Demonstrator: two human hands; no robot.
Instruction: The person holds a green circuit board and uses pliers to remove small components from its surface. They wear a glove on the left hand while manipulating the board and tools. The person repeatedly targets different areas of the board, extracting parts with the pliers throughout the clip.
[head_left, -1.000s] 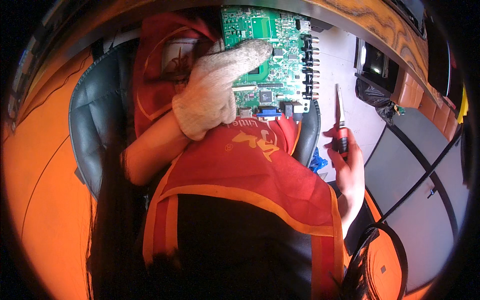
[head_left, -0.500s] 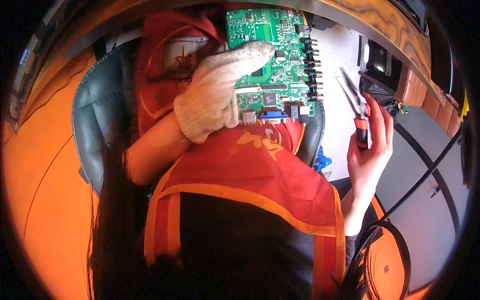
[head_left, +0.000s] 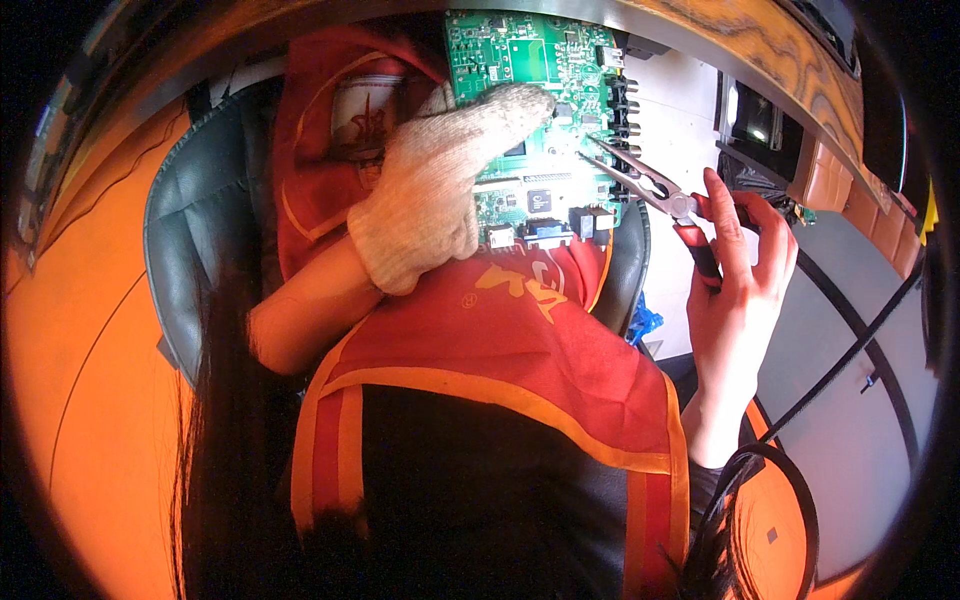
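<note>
A green circuit board (head_left: 530, 60) lies over my lap, with a row of black and metal sockets on its right edge and a blue connector on its near edge. My left hand (head_left: 430, 185), in a pale knitted glove, is closed on the board's left side, its thumb lying across the face. Bare and further right, my right hand (head_left: 742, 245) grips red and black long-nose pliers (head_left: 668, 195). Their jaws are parted and point left, over the right part of the board. Whether the tips touch it I cannot tell.
A brown wooden table edge (head_left: 690, 45) curves above the board. I wear a red apron (head_left: 480, 350) with orange trim. A dark green padded chair (head_left: 190, 220) is around me. To the right are a blue plastic bag (head_left: 645, 322) and a black bag (head_left: 757, 180).
My right hand has tilted the pliers leftward and brought them over the board, with their jaws opened wider. The board has shifted slightly; my left hand keeps its hold.
</note>
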